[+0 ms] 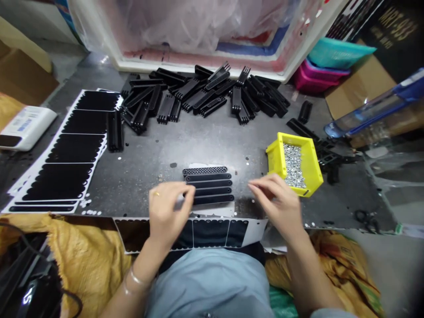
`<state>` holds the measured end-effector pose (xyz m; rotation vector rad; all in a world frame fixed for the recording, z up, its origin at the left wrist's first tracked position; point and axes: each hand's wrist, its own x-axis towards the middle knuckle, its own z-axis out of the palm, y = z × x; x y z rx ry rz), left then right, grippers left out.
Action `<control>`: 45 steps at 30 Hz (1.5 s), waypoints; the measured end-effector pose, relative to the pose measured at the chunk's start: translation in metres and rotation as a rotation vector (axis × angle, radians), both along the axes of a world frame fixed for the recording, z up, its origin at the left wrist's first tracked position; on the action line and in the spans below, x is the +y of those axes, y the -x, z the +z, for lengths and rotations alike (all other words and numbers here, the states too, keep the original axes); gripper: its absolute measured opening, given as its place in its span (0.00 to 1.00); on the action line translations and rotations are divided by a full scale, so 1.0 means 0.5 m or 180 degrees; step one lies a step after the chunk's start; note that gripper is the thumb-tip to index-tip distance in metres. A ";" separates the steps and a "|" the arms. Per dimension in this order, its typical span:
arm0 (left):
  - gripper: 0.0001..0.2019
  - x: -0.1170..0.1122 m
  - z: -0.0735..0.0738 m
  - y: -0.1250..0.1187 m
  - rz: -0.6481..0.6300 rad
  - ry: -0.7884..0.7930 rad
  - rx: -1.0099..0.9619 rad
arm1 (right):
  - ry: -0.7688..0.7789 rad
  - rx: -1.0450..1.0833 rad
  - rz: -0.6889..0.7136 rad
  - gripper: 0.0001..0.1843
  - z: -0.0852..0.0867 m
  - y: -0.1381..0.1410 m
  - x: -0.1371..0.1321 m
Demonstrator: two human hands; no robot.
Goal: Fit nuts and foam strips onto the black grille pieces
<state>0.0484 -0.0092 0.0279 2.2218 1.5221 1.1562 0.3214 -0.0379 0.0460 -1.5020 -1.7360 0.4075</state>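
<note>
Several black plastic bars [212, 184] lie side by side in a row on the table in front of me; the farthest one has a textured top, the nearer ones are smooth. My left hand [168, 211] is at their left ends, thumb and forefinger pinched together; whether it holds anything small is hidden. To the right of the bars, my right hand [280, 204] hovers with its fingertips pinched, and what they hold, if anything, is too small to make out. Just beyond that hand stands a yellow bin [311, 170] of small shiny metal pieces [293, 163].
A heap of black plastic parts [198, 95] spreads along the back. Sheets of black stickers [76, 145] lie at left, another sheet [212, 233] at the front edge. Scissors [367, 219] and more black parts [331, 159] are at right. A white-framed box [202, 66] stands behind.
</note>
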 end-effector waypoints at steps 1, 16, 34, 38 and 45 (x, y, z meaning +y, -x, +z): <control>0.06 -0.027 -0.005 -0.017 -0.0402 -0.0137 -0.0100 | 0.0160 0.0032 0.0060 0.06 0.000 -0.011 -0.036; 0.21 -0.126 -0.112 -0.124 -0.1986 -0.0092 -0.0179 | 0.0766 0.2266 0.0543 0.05 0.009 -0.056 -0.159; 0.13 0.114 -0.048 0.046 0.0086 0.1550 -0.0727 | -0.0133 -0.0453 0.1887 0.09 -0.045 0.163 0.214; 0.10 0.112 -0.045 0.041 0.0147 0.1501 -0.0724 | -0.0071 -0.0412 0.1888 0.09 -0.045 0.173 0.213; 0.05 0.119 -0.043 0.042 0.0220 0.1584 -0.0673 | 0.0256 -0.0511 0.1630 0.08 -0.022 0.127 0.206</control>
